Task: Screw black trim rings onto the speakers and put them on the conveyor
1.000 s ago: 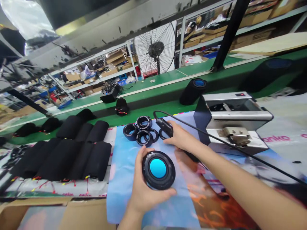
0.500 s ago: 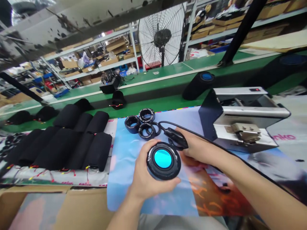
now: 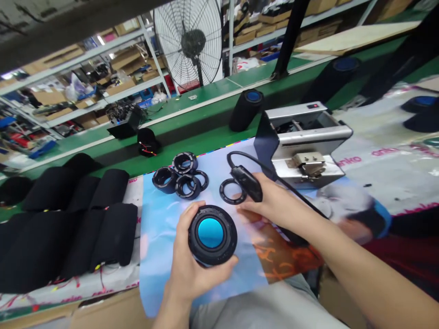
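Observation:
My left hand (image 3: 192,269) is wrapped round a black cylindrical speaker (image 3: 212,234), its blue-centred end turned up toward me. My right hand (image 3: 274,205) grips a black corded tool (image 3: 247,183) whose cable (image 3: 247,160) loops back toward a grey machine. A loose black ring (image 3: 232,192) lies flat on the printed sheet just under the tool's tip. A cluster of several black rings (image 3: 180,179) sits a little further left on the same sheet.
Several black fabric-covered cylinders (image 3: 68,228) lie in rows at the left. A grey metal machine (image 3: 305,141) stands at the right. Another black speaker (image 3: 245,109) stands on the green conveyor (image 3: 206,123). A floor fan (image 3: 188,43) and shelves are behind.
My right hand with the corded tool has stayed beside the single ring while the view swung; the left hand keeps hold of the speaker, now a little lower and further left in view.

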